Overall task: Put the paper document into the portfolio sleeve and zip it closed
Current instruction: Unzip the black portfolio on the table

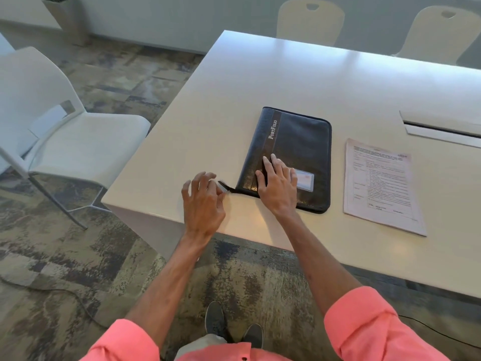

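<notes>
Left hand [203, 201] pinches the zipper pull [224, 187] near the table's [260, 79] front-left corner. Right hand [277, 182], open, presses flat on the closed portfolio [299, 142]. Paper document [382, 186] lies rightward, outside. Recommend unzipping steadily, keeping the portfolio pinned.

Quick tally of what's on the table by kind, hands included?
Portfolio sleeve: 1
Paper document: 1
Hands: 2, left hand and right hand
Total: 4
</notes>
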